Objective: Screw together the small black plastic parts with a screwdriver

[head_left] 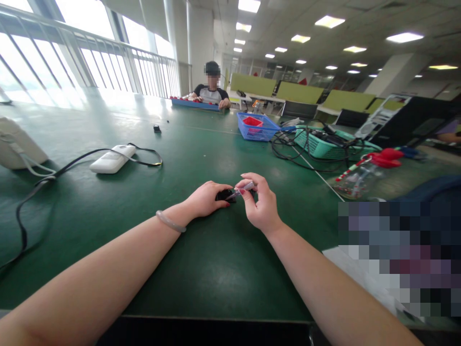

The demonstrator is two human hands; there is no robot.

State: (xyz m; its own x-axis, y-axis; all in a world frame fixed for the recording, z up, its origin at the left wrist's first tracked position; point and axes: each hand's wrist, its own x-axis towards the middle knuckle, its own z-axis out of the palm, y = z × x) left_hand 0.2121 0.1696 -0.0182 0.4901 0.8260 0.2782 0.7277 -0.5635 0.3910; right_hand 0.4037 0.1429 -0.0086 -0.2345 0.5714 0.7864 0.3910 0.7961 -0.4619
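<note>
In front of me, low over the green table, my left hand (pixel 209 199) grips a small black block-shaped part (pixel 224 195) between thumb and fingers. My right hand (pixel 260 199) pinches a small screwdriver (pixel 248 187) with a pale, see-through handle. Its thin shaft slants down and left to the black part. Whether the tip sits in a screw is too small to tell. Fingers cover portions of both the part and the screwdriver.
Left of my hands lie a white device (pixel 113 159) and a black strap (pixel 23 211). To the right are a blue basket (pixel 257 132), a green basket (pixel 317 146) with tangled cables, and a red-topped bottle (pixel 360 180). A person (pixel 212 93) sits across the table (pixel 201 288).
</note>
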